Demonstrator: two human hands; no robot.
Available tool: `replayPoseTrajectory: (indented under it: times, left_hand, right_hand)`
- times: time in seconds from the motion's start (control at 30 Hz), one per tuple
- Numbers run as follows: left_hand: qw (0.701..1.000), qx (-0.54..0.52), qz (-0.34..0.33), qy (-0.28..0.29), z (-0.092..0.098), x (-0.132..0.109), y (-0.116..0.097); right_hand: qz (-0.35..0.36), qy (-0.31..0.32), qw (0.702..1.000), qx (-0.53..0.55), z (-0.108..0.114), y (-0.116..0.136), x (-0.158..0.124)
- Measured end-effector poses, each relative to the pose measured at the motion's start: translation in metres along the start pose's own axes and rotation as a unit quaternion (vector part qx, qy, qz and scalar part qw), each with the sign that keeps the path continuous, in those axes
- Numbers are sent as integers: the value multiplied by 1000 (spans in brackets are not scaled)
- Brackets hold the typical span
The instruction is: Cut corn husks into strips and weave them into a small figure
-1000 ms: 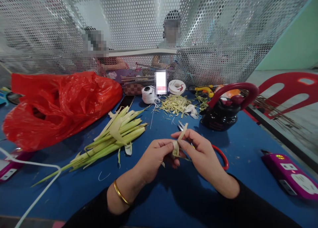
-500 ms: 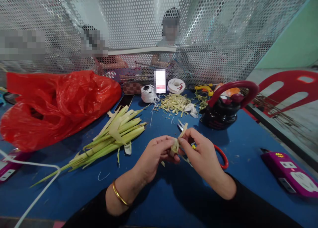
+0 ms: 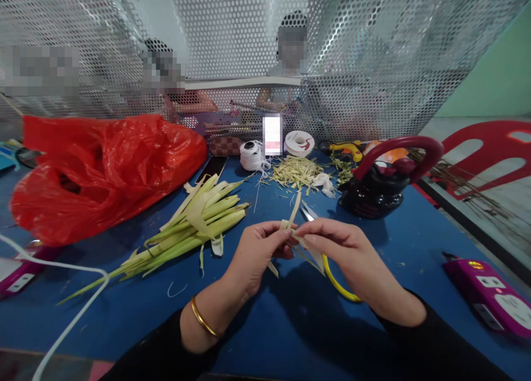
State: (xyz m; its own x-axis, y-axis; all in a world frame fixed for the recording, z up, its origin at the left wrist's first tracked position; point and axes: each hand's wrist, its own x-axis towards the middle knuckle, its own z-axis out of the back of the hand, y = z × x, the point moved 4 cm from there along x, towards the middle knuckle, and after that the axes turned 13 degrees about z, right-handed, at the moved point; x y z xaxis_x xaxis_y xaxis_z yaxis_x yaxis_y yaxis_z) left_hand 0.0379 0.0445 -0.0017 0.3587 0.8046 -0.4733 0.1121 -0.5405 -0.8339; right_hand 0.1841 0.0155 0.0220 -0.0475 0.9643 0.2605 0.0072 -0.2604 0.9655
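Observation:
Between my two hands is a small folded piece of pale leaf strips [image 3: 295, 208], with ends sticking out upward and downward. My left hand [image 3: 262, 254] pinches its folded middle between thumb and fingers. My right hand [image 3: 342, 245] is closed on a strip at its right side, fingertips close to the left ones. Scissors [image 3: 338, 281] with yellow in the handle lie on the table, partly hidden under my right hand, blades pointing away. Left of my hands lies a bundle of long pale-green leaves [image 3: 199, 220], tied round with a strip.
A red plastic bag [image 3: 112, 176] fills the left. Behind are a phone [image 3: 211, 168], white string [image 3: 252, 157], a ribbon spool [image 3: 299, 143] and plant cuttings [image 3: 296, 172]. A dark kettle [image 3: 373, 196] and purple power strip [image 3: 487, 298] stand right. People sit behind the perforated screen [image 3: 224, 38].
My right hand has drawn to the right and flattened, pulling a strip outward. One strip end now points upright. The scissors' yellow handle shows more. The view has shifted slightly.

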Motion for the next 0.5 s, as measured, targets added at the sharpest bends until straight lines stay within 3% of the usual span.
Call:
replayPoseTrajectory:
  times: [0.13, 0.27, 0.37, 0.5]
  left_hand:
    - [1000, 7, 4, 0, 1, 0, -1]
    - [1000, 24, -3, 15, -1, 1, -1]
    - [999, 35, -4, 17, -2, 1, -1]
    - [998, 54, -6, 12, -2, 0, -2]
  right_hand:
    - [-70, 18, 992, 100, 1, -3, -2]
    - [-65, 3, 991, 114, 1, -7, -2]
    - [-12, -14, 999, 41, 2, -5, 0]
    - [111, -45, 991, -67, 6, 4, 1]
